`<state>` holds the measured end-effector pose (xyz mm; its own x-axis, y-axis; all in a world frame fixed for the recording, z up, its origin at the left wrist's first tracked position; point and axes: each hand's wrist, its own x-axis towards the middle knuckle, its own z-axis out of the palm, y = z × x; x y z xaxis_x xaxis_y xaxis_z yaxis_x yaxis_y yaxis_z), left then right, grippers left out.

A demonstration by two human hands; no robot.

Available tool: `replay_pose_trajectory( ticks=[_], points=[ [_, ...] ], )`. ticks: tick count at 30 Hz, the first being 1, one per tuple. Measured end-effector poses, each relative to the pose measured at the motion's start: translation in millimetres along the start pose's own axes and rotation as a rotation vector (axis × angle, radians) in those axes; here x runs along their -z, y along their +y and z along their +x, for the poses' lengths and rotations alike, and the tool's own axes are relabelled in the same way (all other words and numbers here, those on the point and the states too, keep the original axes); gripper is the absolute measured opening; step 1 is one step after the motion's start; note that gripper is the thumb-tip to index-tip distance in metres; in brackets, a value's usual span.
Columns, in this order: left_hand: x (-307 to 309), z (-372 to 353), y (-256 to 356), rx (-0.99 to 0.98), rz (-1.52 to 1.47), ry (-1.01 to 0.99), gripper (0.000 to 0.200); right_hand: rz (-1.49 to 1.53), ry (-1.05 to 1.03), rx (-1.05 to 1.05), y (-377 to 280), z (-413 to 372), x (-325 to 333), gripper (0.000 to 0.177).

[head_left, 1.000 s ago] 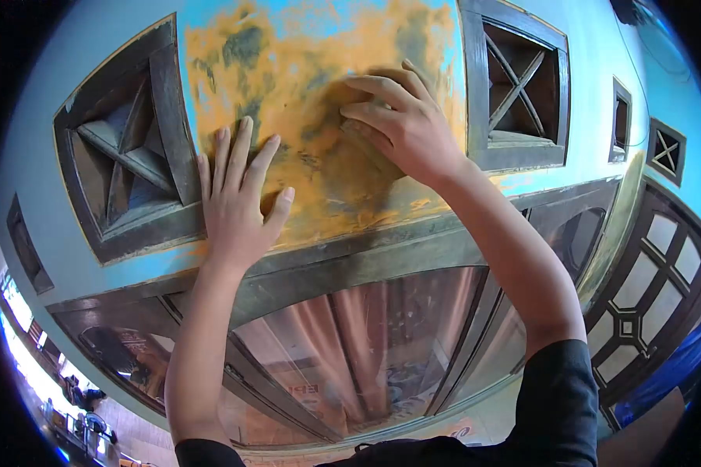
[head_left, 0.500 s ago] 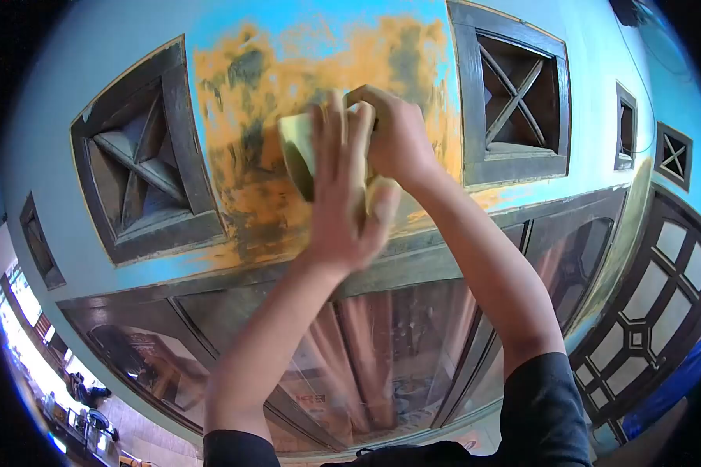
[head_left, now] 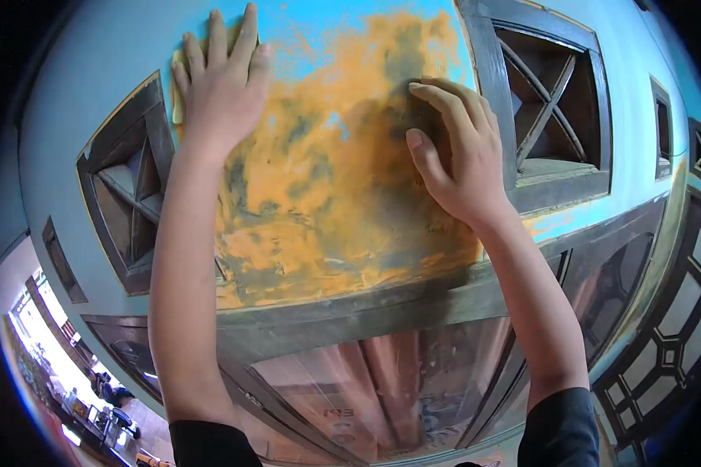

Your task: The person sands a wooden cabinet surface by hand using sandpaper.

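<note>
A patch of wall [head_left: 311,226] shows mottled orange, dark grey and light blue between two framed vents. At its upper left my left hand [head_left: 222,93] lies with fingers spread, pressing a yellowish sheet [head_left: 177,89] flat to the wall; most of the sheet is hidden under the palm. My right hand [head_left: 463,148] is by the right side of the patch, fingers apart and slightly curved, with nothing in it. Whether its fingertips touch the wall is hard to tell.
Dark wooden vents with crossed bars flank the patch, the left vent [head_left: 128,191] and the right vent [head_left: 553,105]. A wooden ledge [head_left: 350,315] and glass panels [head_left: 397,389] are below. A dark panelled door [head_left: 670,335] stands at far right.
My left hand has moved up and left with the yellowish sheet. My right hand has come away from it to the right and opened. The view has shifted slightly.
</note>
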<state>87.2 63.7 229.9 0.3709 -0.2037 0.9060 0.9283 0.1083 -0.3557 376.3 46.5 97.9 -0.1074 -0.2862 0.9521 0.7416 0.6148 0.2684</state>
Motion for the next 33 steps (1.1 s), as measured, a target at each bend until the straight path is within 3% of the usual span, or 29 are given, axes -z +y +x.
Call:
replay_pose_trajectory(
  ticks=[2,5,9,12,14,15,18,20,24,26,30,33],
  points=[
    [-1.9,18.5,1.5,0.086,0.057,-0.094,0.058,-0.004,0.011,-0.023,1.6,-0.2,-1.3,0.047],
    [46.5,57.5,60.1,0.337,0.021,-0.317,0.057,-0.083,0.003,0.008,0.6,-1.3,-2.4,0.051],
    [61.7,50.9,123.1,0.072,0.002,-0.380,0.058,-0.074,0.012,-0.025,4.1,-2.7,-4.5,0.057],
    [49.4,35.0,130.3,-0.324,-0.032,-0.200,0.058,-0.040,0.015,-0.043,6.3,-3.2,-4.2,0.059],
    [47.1,42.6,109.5,-0.345,-0.034,-0.282,0.058,-0.046,0.011,-0.040,7.1,-4.4,-2.8,0.059],
    [67.3,60.2,98.8,-0.257,-0.039,-0.461,0.058,-0.056,0.000,-0.042,6.6,-4.6,-1.4,0.059],
    [60.7,79.7,75.6,0.147,-0.055,-0.365,0.058,-0.077,-0.017,-0.051,3.2,-3.8,0.1,0.059],
    [53.6,85.6,87.9,0.224,-0.036,-0.317,0.058,-0.082,-0.013,-0.052,2.7,-4.5,-1.8,0.059],
    [50.7,89.3,163.5,-0.110,-0.205,-0.295,0.060,-0.266,-0.168,0.013,-5.0,-3.5,-1.1,0.059],
    [50.4,85.0,164.6,-0.181,-0.237,-0.290,0.059,-0.246,-0.165,-0.003,-7.2,-4.5,-5.5,0.060],
    [42.7,95.9,102.4,-0.019,-0.068,-0.389,0.060,-0.269,-0.196,0.004,-6.6,-4.5,-3.2,0.061],
    [24.7,93.6,14.4,0.268,0.029,-0.346,0.059,-0.256,-0.201,-0.007,-6.7,-4.9,-1.2,0.060]
  ],
)
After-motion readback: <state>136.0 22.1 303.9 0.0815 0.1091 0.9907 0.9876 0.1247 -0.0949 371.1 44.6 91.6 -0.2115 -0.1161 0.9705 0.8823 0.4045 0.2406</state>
